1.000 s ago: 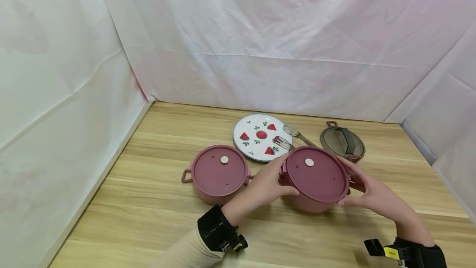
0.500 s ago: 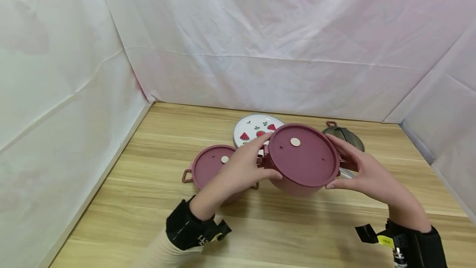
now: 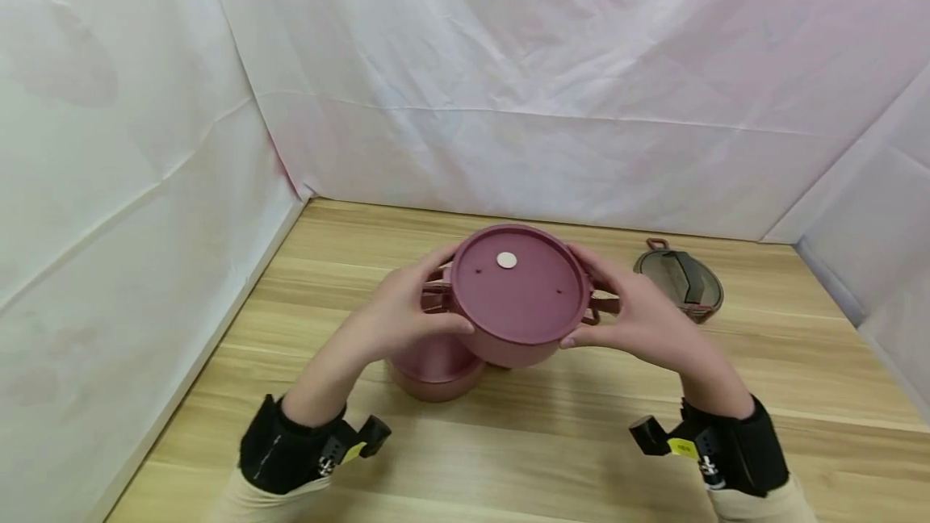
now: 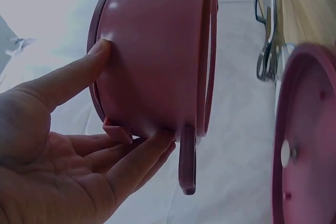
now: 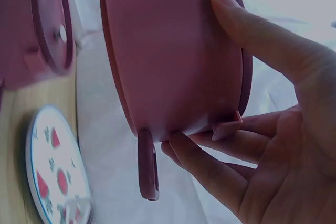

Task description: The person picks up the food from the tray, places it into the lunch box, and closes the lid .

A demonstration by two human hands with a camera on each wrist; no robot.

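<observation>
A dusty-pink lidded pot (image 3: 521, 285) with a pale round knob is held up off the table, its lid tilted toward the head camera. My left hand (image 3: 407, 309) grips its left side, thumb (image 4: 100, 53) on the wall and fingers beneath near a handle. On the opposite side my right hand (image 3: 632, 309) grips it the same way. A second pink pot (image 3: 436, 378), also lidded, stands on the table below and to the left, partly covered by the held pot and my left hand. Its lid (image 4: 310, 145) faces the held pot's base in the left wrist view.
At the back right lies a round glass lid with a dark grip (image 3: 679, 277). The fruit-patterned white plate (image 5: 62, 153) shows in the right wrist view, hidden in the head view by the held pot. Metal utensils (image 4: 269, 61) appear in the left wrist view. White cloth walls (image 3: 508, 160) border the table.
Both hands have lifted the pot off the table and carried it left, from beside the second pot to partly over it. The pot now hides the plate and forks in the head view.
</observation>
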